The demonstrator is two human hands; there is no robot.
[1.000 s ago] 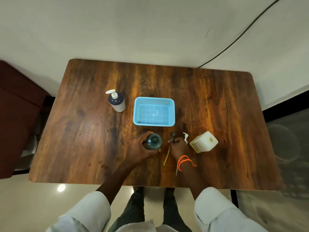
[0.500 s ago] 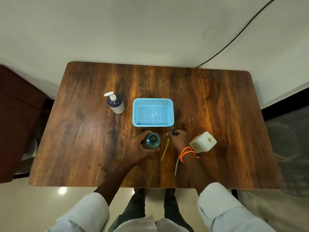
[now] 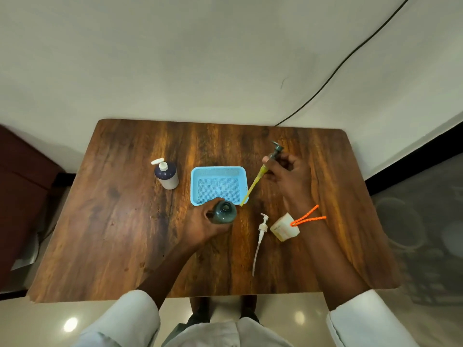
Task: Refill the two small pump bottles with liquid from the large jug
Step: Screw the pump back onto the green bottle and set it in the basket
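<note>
My left hand (image 3: 204, 226) grips a dark green bottle (image 3: 223, 212) standing upright with its neck uncovered, just in front of the blue basket. My right hand (image 3: 288, 176) holds that bottle's dark pump head (image 3: 274, 152) lifted above the table, right of the basket, its yellow-tinted tube (image 3: 253, 186) slanting down towards the bottle. A second small bottle (image 3: 166, 175), dark-topped with a white pump, stands to the left. The large cream jug (image 3: 281, 227) sits under my right wrist, partly hidden. A white pump with a long tube (image 3: 260, 236) lies flat beside the jug.
A light blue mesh basket (image 3: 195, 182) sits mid-table with nothing in it. The wooden table (image 3: 112, 234) ends close to my body. A black cable (image 3: 350, 55) runs along the wall behind. A dark red seat (image 3: 22, 184) stands at the left.
My right hand has lifted the dark pump head up and away to the right, drawing its tube out of the green bottle. My left hand keeps hold of the bottle.
</note>
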